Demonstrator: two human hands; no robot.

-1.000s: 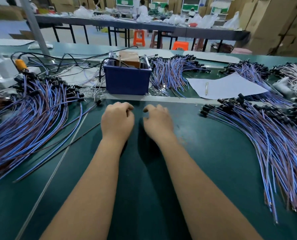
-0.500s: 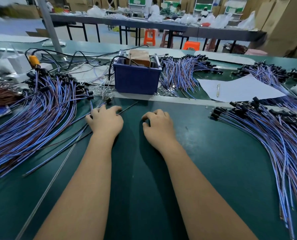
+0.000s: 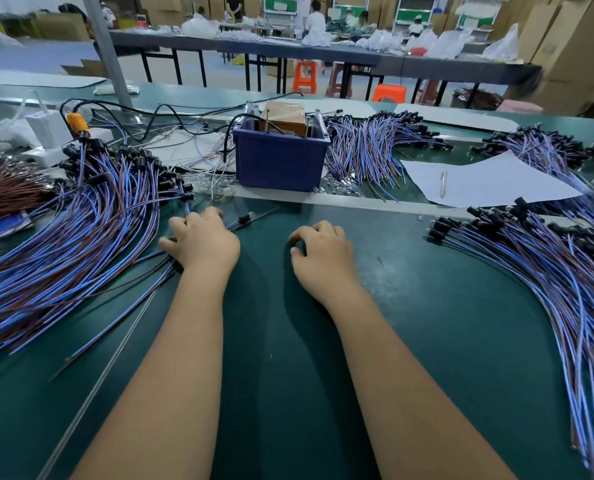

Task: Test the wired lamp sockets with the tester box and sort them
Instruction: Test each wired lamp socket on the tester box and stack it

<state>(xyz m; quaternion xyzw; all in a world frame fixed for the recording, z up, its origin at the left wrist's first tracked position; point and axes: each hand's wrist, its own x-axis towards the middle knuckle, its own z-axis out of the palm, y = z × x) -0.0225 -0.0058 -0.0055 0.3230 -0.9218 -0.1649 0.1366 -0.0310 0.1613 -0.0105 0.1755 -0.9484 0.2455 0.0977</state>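
Wired lamp sockets, black with blue and brown leads, lie in heaps on the green table [image 3: 427, 306]. A big heap [image 3: 81, 223] is at the left and another [image 3: 548, 271] at the right. My left hand [image 3: 202, 242] is at the left heap's near edge, fingers curled down over a few leads. One socket [image 3: 244, 219] lies just right of that hand, and its lead runs under my palm. My right hand [image 3: 323, 252] rests on bare table with loosely curled fingers and holds nothing. The tester box [image 3: 278, 161], a blue bin with a brown block in it, stands behind both hands.
More socket heaps [image 3: 368, 150] lie behind the metal strip [image 3: 358, 202], beside a white sheet [image 3: 489, 181] with a pen. Black cables, white adapters [image 3: 46, 129] and a brown wire bundle [image 3: 8, 188] crowd the back left. A thin rod [image 3: 115, 348] lies diagonally at the front left.
My left hand has slid left from the table's middle onto the edge of the left heap and curled over leads. My right hand has stayed in place. The camera has tilted a little.
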